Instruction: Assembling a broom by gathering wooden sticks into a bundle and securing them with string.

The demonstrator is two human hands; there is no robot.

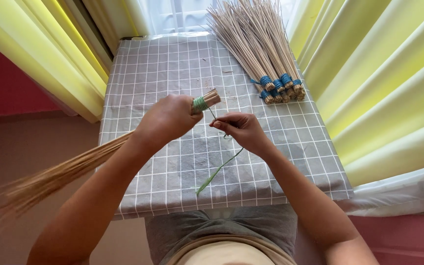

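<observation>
From my feed, the loose end of the tan straw broom bundle (50,179) smears into blur near the left edge. My left hand (169,119) hides its middle. The far tips of the stacked blue-bound straw brooms (258,44) are cut off at the top edge.

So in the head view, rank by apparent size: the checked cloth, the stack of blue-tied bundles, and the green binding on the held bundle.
1. checked cloth
2. stack of blue-tied bundles, partly cut off at the top edge
3. green binding, by far the smallest
</observation>
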